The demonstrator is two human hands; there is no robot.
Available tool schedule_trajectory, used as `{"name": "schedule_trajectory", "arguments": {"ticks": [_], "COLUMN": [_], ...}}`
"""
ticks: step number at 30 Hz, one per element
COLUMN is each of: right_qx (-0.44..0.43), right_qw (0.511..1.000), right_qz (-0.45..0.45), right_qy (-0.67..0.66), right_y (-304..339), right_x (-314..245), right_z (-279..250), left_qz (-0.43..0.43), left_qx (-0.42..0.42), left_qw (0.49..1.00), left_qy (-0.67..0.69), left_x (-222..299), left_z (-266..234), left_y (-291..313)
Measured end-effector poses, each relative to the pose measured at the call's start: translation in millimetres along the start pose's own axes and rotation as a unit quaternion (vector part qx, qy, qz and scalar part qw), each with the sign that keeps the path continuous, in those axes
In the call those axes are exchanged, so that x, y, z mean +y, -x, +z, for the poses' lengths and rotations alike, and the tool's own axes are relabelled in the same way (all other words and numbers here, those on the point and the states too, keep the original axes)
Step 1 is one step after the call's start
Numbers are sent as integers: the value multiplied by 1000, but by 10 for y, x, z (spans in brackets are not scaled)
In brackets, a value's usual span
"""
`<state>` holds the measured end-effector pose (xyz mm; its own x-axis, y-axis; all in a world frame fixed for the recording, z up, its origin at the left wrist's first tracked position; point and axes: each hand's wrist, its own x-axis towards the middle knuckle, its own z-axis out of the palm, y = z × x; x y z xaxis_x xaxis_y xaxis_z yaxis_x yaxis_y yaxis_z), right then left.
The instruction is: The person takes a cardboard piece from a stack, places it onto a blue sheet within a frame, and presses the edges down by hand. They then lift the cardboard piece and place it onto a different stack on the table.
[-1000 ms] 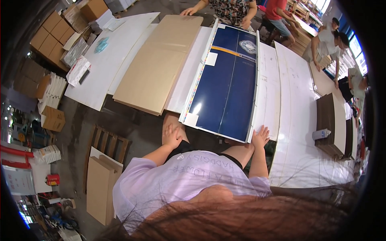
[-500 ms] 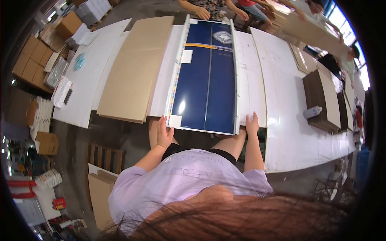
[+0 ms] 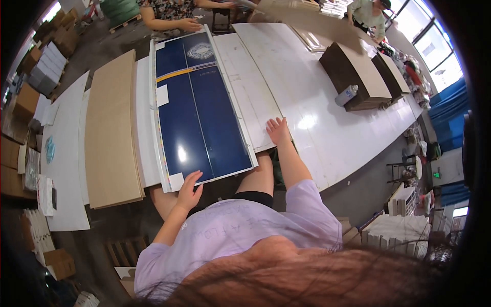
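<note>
A long glossy dark-blue printed sheet (image 3: 215,138) lies flat, with white edges, a yellow band and a pale emblem at its far end. My left hand (image 3: 190,189) is at its near edge, by the white patch in the near left corner. Its fingers are spread and grip nothing; whether the fingertips touch the sheet I cannot tell. Out to the right of the sheet, my right hand (image 3: 277,131) is over the white tabletop (image 3: 250,97), fingers apart and holding nothing. At the sheet's far end, a co-worker's hand (image 3: 190,24) is close to the edge.
Brown cardboard sheets (image 3: 110,133) lie stacked left of the blue sheet. On the right table (image 3: 307,123) stand a stack of dark-edged boards (image 3: 358,77) and a spray can (image 3: 347,95). A person (image 3: 369,18) is at the far right, near a large tan board (image 3: 317,20).
The view has turned to the right. My right hand has left the near edge and moved forward and outward. My left hand has shifted rightward along the sheet's near edge.
</note>
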<state>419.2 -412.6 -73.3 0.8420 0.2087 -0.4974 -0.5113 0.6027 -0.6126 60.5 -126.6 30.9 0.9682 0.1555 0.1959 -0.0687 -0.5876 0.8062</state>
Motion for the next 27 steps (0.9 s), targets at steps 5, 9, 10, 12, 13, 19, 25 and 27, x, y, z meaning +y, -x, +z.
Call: {"name": "schedule_trajectory", "arguments": {"ticks": [5,9,10,12,13,19,25,27], "right_qx": [-10,35,62,68,72,201,120,83], "right_qw": [991,984,992,994,995,977,983,983], "right_qz": [3,-31,-47,-38,-28,19,-108,-131], "right_qy": [-132,-173,-101,-83,-64,62,-93,-98], "right_y": [-133,-326,-413,-554,-609,-849,-412,-169], "right_x": [-59,6,33,13,-14,-220,-492,-600], "right_z": [224,205,160,89,70,347,832,941], "left_qz": [-36,-54,-61,-60,-58,-42,-300,-305], "left_qx": [-12,-21,-27,-41,-54,-107,-85,-106], "left_qw": [999,998,997,997,996,989,833,760], "left_qy": [14,25,33,37,43,95,457,564], "left_x": [-81,-103,-90,-60,-47,-85,148,363], "left_z": [-11,-4,8,27,44,260,783,918], "left_y": [-4,-11,-26,-84,-120,-626,-1897,-2333]}}
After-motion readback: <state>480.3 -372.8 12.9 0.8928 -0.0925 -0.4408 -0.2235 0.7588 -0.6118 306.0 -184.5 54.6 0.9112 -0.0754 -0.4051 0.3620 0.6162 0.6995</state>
